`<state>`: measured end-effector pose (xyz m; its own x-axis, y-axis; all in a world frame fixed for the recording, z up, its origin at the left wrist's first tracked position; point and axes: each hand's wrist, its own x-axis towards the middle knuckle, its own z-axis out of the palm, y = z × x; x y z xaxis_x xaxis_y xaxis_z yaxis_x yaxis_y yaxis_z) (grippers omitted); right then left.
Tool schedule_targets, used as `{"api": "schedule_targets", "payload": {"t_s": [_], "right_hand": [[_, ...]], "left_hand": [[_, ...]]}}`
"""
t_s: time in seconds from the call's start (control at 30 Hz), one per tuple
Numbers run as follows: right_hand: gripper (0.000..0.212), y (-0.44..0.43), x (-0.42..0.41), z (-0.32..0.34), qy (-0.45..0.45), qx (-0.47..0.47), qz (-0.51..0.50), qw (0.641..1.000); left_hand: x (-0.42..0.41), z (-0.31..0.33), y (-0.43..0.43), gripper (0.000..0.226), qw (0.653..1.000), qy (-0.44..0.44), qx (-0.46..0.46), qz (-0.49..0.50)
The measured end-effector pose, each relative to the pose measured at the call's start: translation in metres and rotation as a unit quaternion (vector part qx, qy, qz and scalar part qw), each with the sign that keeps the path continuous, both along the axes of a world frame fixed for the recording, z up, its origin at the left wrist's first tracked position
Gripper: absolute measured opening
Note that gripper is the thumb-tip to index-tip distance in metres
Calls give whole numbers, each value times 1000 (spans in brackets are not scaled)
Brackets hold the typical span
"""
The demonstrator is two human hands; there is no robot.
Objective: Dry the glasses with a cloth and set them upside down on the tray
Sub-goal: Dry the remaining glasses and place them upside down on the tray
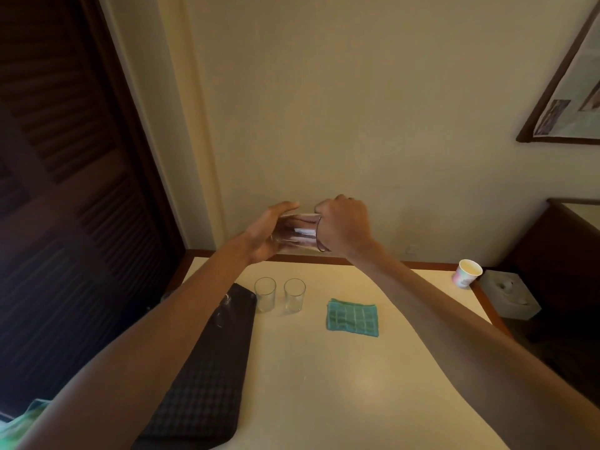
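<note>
A clear glass [297,233] is held sideways in the air above the far edge of the table. My left hand [264,237] cups its base end. My right hand [344,225] is curled at its rim; its fingertips are hidden behind the hand. Two more clear glasses [265,293] [294,295] stand upright on the table, just right of the black ribbed tray [201,384]. A faint glass shape [225,303] shows on the tray's far end. The teal cloth [353,317] lies flat on the table, apart from both hands.
The cream table [357,401] meets the wall at the back. A paper cup [467,273] stands at its far right corner, with a white tissue box [509,297] beyond it. A dark louvred door is on the left and dark furniture on the right.
</note>
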<state>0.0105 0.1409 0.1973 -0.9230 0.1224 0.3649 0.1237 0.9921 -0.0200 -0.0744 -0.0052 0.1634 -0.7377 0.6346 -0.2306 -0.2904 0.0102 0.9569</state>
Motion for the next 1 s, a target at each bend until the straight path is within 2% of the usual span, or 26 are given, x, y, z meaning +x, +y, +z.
{"api": "schedule_targets", "payload": {"t_s": [0.03,0.13,0.17,0.2,0.23,0.27,0.3,0.33,0.37,0.4,0.43,0.47,0.5,0.53,0.57,0.6,0.63,0.7,0.77,0.8,0.83,0.87,0.9,0.93,0.97,1.0], "right_hand": [[10,-3,1,5,-4,22,1,1000],[7,-9,-5,0,2,-13,-19,1000],[11,-11,-9,-3,3,-80,-36,996],[15,-12,-14,-9,-23,-210,-51,976],[17,-16,-18,-14,-80,-394,-50,914],[26,-21,-22,-21,-145,-585,-54,796],[39,-23,-23,-26,-207,-693,-65,687],[46,-28,-24,-29,-241,-738,-66,626],[48,-30,-26,-30,-247,-745,-64,617],[46,-35,-26,-26,-226,-725,-70,647],[41,-40,-25,-21,-183,-671,-72,715],[33,-43,-24,-15,-122,-565,-75,812],[26,-48,-22,-9,-59,-405,-66,910],[20,-51,-18,-5,-12,-237,-52,970],[16,-57,-15,-1,15,-104,-40,994],[14,-65,-12,5,24,-28,-25,999],[11,-69,-10,9,20,6,-16,1000],[10,-75,-11,9,17,4,-26,1000],[7,-79,-11,4,36,-85,-50,994],[7,-81,-13,-1,47,-196,-57,978],[17,-88,-14,-4,29,-348,-66,935],[27,-93,-19,-12,-10,-513,-69,856],[36,-98,-23,-17,-66,-632,-81,768],[42,-100,-29,-20,-103,-689,-97,710],[44,-102,-33,-21,-114,-706,-107,690],[43,-102,-37,-20,-106,-692,-113,705]], "left_hand": [[-1,2,0,31,1000,4,-9,5],[-3,9,-1,24,996,50,-28,63],[-5,13,-3,22,993,77,-30,88],[-6,15,-4,21,987,113,-29,112],[-8,17,-6,20,979,154,-26,131],[-9,20,-10,20,970,198,-25,140],[-10,21,-13,19,961,236,-28,140],[-9,22,-19,18,956,260,-29,136],[-7,23,-24,17,956,263,-21,129],[-7,23,-29,16,965,234,-5,115],[-7,23,-37,16,978,186,13,90],[-8,24,-44,20,989,132,25,57],[-10,24,-53,26,996,88,22,22],[-11,23,-58,30,998,55,9,-2],[-12,22,-62,31,999,32,-7,-13],[-12,22,-66,30,999,24,-18,-12],[-11,21,-67,27,999,28,-24,3],[-10,21,-67,22,997,61,-15,45],[-13,22,-71,22,986,134,-21,92],[-15,22,-73,24,975,189,-34,112],[-18,24,-76,24,961,243,-45,125],[-19,26,-78,23,948,288,-49,130],[-20,28,-81,21,939,315,-47,127],[-20,28,-84,20,936,327,-38,122],[-20,28,-86,20,940,321,-23,114],[-21,27,-90,21,950,295,-2,101]]}}
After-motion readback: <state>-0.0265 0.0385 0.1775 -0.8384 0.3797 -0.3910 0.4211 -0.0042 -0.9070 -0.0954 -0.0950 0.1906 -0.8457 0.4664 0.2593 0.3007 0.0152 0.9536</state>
